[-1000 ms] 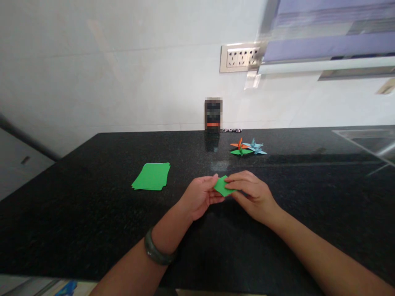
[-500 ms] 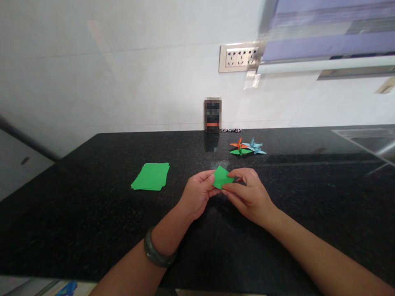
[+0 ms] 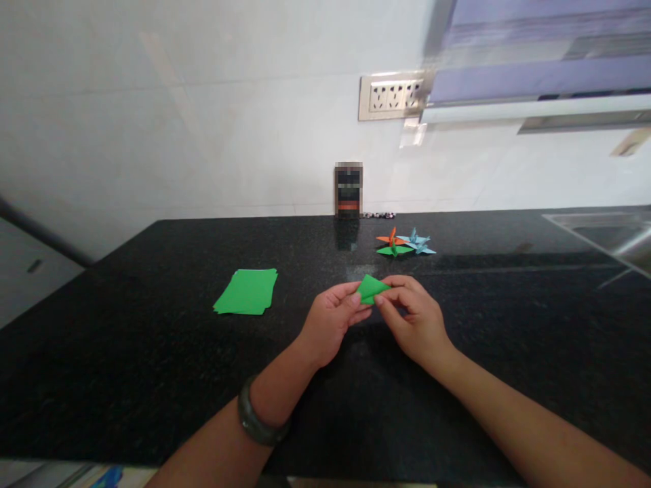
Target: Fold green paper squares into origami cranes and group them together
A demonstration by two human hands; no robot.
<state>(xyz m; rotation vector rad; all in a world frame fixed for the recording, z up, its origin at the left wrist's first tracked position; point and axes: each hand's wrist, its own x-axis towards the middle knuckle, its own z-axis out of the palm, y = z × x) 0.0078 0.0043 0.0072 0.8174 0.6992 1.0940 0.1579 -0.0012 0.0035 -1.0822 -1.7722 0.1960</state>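
Observation:
Between my hands, above the dark counter, is a small folded piece of green origami paper (image 3: 370,288). My left hand (image 3: 333,315) pinches its left side, thumb on top and fingers beneath. On the right, my right hand (image 3: 414,315) grips the paper's edge between thumb and fingers, with a flap folded over at the lower edge. Several folded paper cranes stand behind my hands: an orange crane (image 3: 391,238), a green crane (image 3: 395,250) and light blue cranes (image 3: 418,244). A stack of green paper sheets (image 3: 247,291) lies to the left.
A dark device with a blurred front (image 3: 348,191) leans against the wall, a beaded strap (image 3: 379,215) beside it. Sockets (image 3: 394,96) are set in the wall above the black counter (image 3: 152,352). A sink (image 3: 620,234) lies at the far right.
The green paper's lower right part has been folded up, turning its diamond outline into a more triangular one. My right thumb has shifted onto the fold, and the left hand has moved slightly right.

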